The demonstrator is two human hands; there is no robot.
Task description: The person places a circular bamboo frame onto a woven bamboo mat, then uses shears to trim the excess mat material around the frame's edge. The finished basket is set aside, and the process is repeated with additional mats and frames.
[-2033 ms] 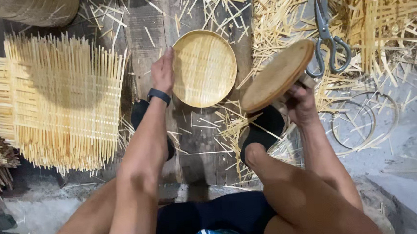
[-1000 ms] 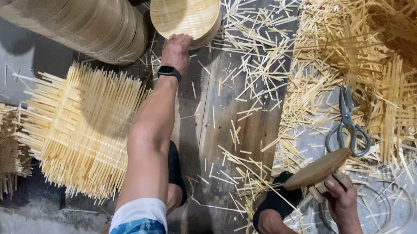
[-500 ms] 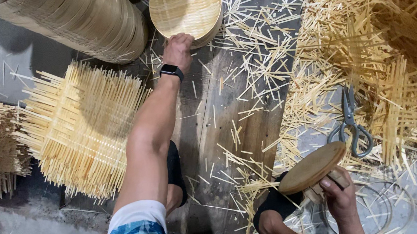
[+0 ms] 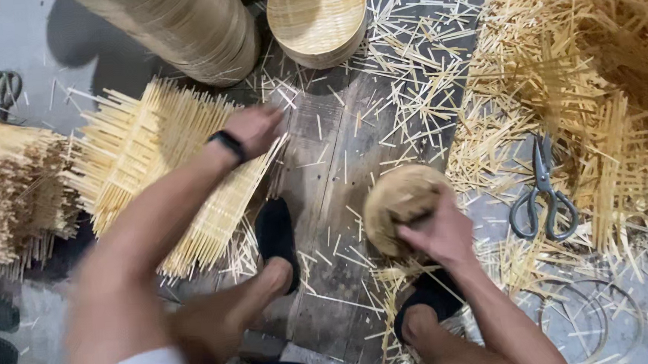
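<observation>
The right hand (image 4: pixel 438 231) is closed over the near edge of a round woven disc (image 4: pixel 400 203), fingers curled on its top and thumb below as far as can be seen. The disc is held off the floor, tilted, its face turned up and toward the left; being round, it has no long axis to speak of. It sits just ahead of the right foot (image 4: pixel 429 303).

The left hand (image 4: pixel 255 128) is farther out and to the left, blurred, fingers loosely bent. It lies over the near corner of a woven mat (image 4: pixel 158 169) of bamboo strips; whether it grips the mat I cannot tell. The mat's loose strip ends fan out from that hand, its long axis running from near-right to far-left.

So the disc lies to the right of the left hand, well apart, with the wooden board (image 4: pixel 330 166) between.

Right of the right hand lie scissors (image 4: pixel 542 191), handles nearest. Beyond the left hand stands a tray (image 4: pixel 318 17) beside a stack (image 4: pixel 179 26).
</observation>
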